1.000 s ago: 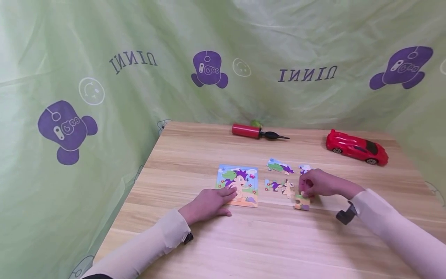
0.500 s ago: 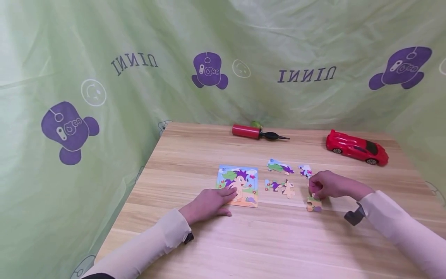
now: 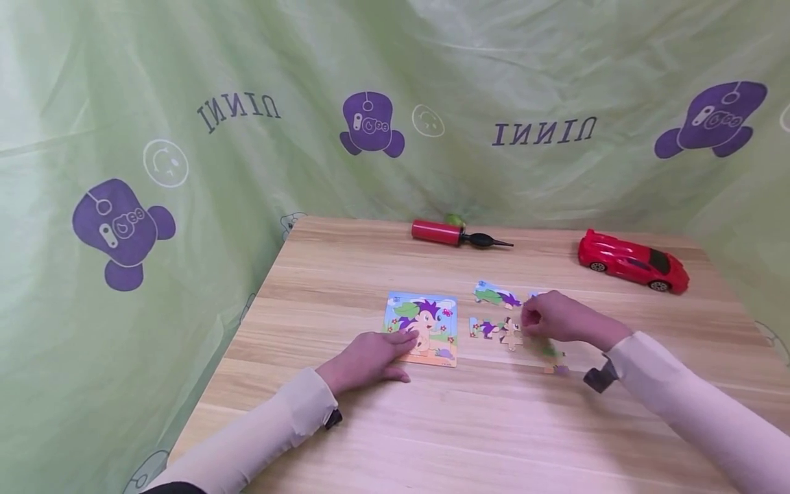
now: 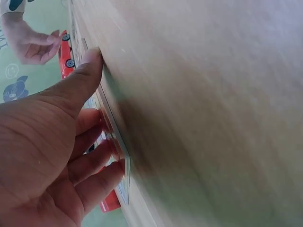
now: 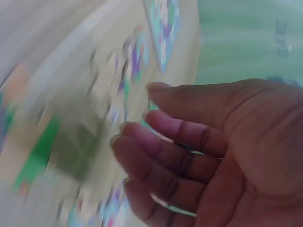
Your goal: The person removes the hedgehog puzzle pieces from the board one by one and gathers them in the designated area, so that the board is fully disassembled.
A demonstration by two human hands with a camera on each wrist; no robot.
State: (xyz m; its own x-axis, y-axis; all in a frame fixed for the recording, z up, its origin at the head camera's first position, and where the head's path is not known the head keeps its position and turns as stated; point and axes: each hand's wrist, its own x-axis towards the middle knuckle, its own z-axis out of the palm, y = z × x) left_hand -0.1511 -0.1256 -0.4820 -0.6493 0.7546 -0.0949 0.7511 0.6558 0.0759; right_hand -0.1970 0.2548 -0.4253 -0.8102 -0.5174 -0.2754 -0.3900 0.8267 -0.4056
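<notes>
My left hand [image 3: 369,358] rests on the lower left of a square hedgehog picture board [image 3: 447,336]. In the left wrist view its fingertips touch the board's face, and the thumb [image 4: 87,71] lies by the edge. Loosely bent and holding nothing, my right hand [image 3: 570,317] hovers over loose jigsaw pieces. A green-leaf piece [image 3: 490,295] lies at the back, with a joined pair of pieces [image 3: 487,329] in front of it. Nearer me is a snail piece [image 3: 555,369], partly blurred. The hand mostly hides another piece behind it. The right wrist view is motion-blurred.
A red hand pump [image 3: 437,232] with a black nozzle lies at the table's back edge. To its right stands a red toy car [image 3: 632,262]. A green printed curtain [image 3: 296,165] hangs behind and beside the wooden table [image 3: 420,432].
My right hand first slid the snail piece rightward, then let go and moved left and back, away from it. My left hand has stayed on the board.
</notes>
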